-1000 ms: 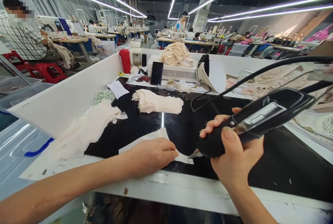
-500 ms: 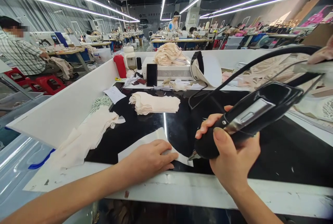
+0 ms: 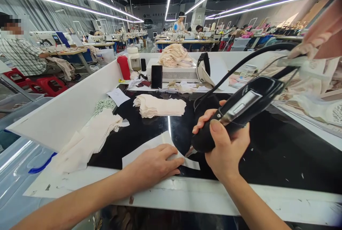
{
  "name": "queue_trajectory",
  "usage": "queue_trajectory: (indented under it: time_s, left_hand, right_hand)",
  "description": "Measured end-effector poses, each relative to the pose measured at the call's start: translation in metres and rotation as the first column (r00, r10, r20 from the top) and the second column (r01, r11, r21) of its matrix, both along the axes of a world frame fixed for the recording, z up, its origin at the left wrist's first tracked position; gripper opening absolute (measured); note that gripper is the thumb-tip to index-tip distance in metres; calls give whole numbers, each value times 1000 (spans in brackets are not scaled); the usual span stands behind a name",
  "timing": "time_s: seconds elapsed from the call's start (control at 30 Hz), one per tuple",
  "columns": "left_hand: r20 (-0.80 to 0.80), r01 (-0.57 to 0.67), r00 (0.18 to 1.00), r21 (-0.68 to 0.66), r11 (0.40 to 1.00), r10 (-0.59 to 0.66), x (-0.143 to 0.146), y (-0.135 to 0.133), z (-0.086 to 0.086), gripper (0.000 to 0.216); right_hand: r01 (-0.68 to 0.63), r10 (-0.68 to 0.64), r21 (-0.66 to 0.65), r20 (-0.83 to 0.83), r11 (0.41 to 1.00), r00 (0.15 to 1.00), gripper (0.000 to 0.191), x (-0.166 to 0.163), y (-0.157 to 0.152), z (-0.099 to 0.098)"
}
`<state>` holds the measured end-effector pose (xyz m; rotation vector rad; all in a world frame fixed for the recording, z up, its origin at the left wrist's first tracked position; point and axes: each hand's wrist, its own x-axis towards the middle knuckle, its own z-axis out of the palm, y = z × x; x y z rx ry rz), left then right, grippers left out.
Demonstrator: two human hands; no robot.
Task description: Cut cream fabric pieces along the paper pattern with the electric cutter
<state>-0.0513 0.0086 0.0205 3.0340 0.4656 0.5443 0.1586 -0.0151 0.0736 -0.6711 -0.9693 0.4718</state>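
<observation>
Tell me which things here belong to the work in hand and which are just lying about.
In the work:
Black corded hand tool, held in the right hand
Flat white fabric-like piece, under the left hand
Cream stacked fabric pieces, probably

Apparently just lying about:
Black rectangular phone
Red cylindrical container
White paper sheet

- A dark phone [image 3: 156, 76] stands beyond the left grip [image 3: 157, 161].
- A red bottle [image 3: 123, 67] stands beyond that grip, leftward.
- Red stools [image 3: 52, 85] stand well to its left.
</observation>
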Motion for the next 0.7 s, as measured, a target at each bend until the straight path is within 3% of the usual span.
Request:
queue_trajectory:
  time_s: [0.7]
  left_hand:
    - [106,-8,994,-112,994,20,5,-6,7,26]
  right_hand:
    - [-13,13,2,21,1000,1000,39,-3,10,1]
